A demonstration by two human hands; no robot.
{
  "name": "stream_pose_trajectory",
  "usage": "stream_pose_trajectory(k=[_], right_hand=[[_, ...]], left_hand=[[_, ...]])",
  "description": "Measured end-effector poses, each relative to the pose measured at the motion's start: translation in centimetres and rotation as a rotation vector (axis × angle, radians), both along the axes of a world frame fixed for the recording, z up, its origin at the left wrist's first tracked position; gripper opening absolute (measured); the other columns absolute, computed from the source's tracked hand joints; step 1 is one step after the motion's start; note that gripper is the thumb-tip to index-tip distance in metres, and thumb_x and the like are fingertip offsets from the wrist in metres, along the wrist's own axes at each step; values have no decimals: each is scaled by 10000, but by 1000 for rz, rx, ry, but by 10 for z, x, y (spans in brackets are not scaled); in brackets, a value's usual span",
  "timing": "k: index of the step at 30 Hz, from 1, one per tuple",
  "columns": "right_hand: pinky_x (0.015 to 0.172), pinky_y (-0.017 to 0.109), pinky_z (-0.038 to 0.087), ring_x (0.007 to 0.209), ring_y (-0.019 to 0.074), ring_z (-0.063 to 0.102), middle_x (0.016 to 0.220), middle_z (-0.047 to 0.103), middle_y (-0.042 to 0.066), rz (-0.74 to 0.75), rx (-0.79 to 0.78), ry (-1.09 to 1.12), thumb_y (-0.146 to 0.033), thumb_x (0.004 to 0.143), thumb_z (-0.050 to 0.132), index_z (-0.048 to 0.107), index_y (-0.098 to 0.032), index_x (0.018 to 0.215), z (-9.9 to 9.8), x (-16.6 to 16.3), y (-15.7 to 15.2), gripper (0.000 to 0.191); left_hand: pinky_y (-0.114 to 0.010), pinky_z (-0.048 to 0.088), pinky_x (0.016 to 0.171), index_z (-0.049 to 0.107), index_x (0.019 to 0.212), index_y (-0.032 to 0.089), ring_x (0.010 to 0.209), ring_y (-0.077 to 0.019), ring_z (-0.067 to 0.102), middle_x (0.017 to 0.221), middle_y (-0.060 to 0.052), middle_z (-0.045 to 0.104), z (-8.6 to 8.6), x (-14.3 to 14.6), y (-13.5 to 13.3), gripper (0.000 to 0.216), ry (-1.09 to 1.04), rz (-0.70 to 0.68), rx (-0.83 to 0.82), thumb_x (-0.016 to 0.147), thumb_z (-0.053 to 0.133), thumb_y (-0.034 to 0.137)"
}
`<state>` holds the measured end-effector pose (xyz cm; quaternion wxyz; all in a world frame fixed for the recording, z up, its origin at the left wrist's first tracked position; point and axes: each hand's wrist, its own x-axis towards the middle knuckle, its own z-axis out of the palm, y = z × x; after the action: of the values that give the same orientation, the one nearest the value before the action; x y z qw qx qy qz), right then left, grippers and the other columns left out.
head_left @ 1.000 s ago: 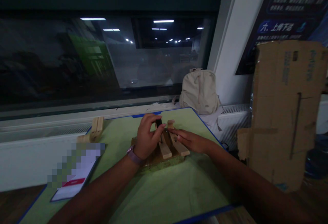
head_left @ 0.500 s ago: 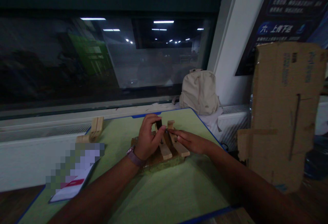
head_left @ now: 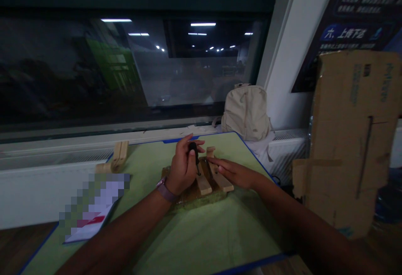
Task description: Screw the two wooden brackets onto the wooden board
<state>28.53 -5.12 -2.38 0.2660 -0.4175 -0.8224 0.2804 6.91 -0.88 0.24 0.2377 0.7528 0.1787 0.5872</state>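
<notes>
My left hand (head_left: 184,164), with a band at the wrist, holds a black-handled screwdriver (head_left: 193,148) between thumb and fingers. Its thin shaft slants down to the left curved wooden piece (head_left: 204,186). Beside it lies a second curved wooden piece (head_left: 223,181), raised at its far end. My right hand (head_left: 233,172) lies over that second piece with its fingers stretched out and pointing left. Both pieces rest on a brown block (head_left: 191,197) on the green-topped table (head_left: 201,233). Whether the screwdriver tip sits in a screw is too small to tell.
More wooden pieces (head_left: 118,155) stand at the table's far left edge, behind a partly blurred sheet (head_left: 102,208). A beige backpack (head_left: 245,111) sits past the far right corner. A large cardboard sheet (head_left: 348,141) stands on the right, and a window runs behind.
My left fingers have spread and shifted around the screwdriver handle, which now tilts and shows more. My right hand stays nearly in place on the wood. The view has shifted slightly.
</notes>
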Motion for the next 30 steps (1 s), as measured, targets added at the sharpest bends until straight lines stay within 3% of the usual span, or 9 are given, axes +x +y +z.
stream_pose_trajectory(k=[6, 10, 12, 19, 26, 30], right_hand=[[1177, 492, 259, 1422, 246, 366, 1544, 399, 127, 15, 0, 13, -527, 1023, 285, 340, -191, 1512, -1, 0, 1, 596], [1173, 499, 265, 1421, 246, 367, 1544, 399, 125, 28, 24, 16, -507, 1028, 289, 344, -190, 1509, -5, 1, 3, 578], [1172, 502, 268, 1419, 249, 370, 1540, 406, 122, 24, 29, 18, -513, 1026, 289, 355, -197, 1505, -5, 1, 3, 578], [1182, 483, 261, 1424, 241, 364, 1540, 401, 139, 16, 12, 12, -548, 1017, 266, 350, -172, 1507, 0, 0, 1, 624], [1185, 470, 261, 1430, 245, 354, 1548, 388, 140, 15, 18, -12, -580, 1007, 246, 344, -160, 1511, -2, 0, 2, 663], [1186, 466, 255, 1431, 253, 350, 1548, 377, 168, 12, 12, -11, -592, 1003, 239, 348, -111, 1504, -3, 0, 2, 704]], left_hand=[[-336, 529, 807, 498, 1126, 220, 897, -154, 627, 1048, -71, 601, -1, -2, 3, 174, -4, 28, 50, 981, 402, 230], [-358, 506, 852, 547, 1073, 218, 968, -186, 572, 1032, -61, 558, 6, -4, 4, 193, 60, 200, 246, 887, 598, 226], [-345, 509, 835, 571, 1076, 220, 962, -186, 571, 1001, -54, 573, 9, -4, 2, 196, 98, 263, 269, 883, 604, 208], [-329, 542, 835, 499, 1255, 218, 933, -156, 650, 1088, -79, 643, 3, -2, 0, 293, 70, 134, 57, 989, 376, 212], [-343, 514, 862, 605, 1111, 212, 988, -190, 584, 1029, -65, 593, 10, -5, 2, 217, 134, 249, 240, 902, 597, 272], [-333, 510, 889, 569, 1227, 214, 999, -174, 612, 1088, -71, 630, 10, -4, -1, 286, 163, 225, 200, 955, 483, 203]])
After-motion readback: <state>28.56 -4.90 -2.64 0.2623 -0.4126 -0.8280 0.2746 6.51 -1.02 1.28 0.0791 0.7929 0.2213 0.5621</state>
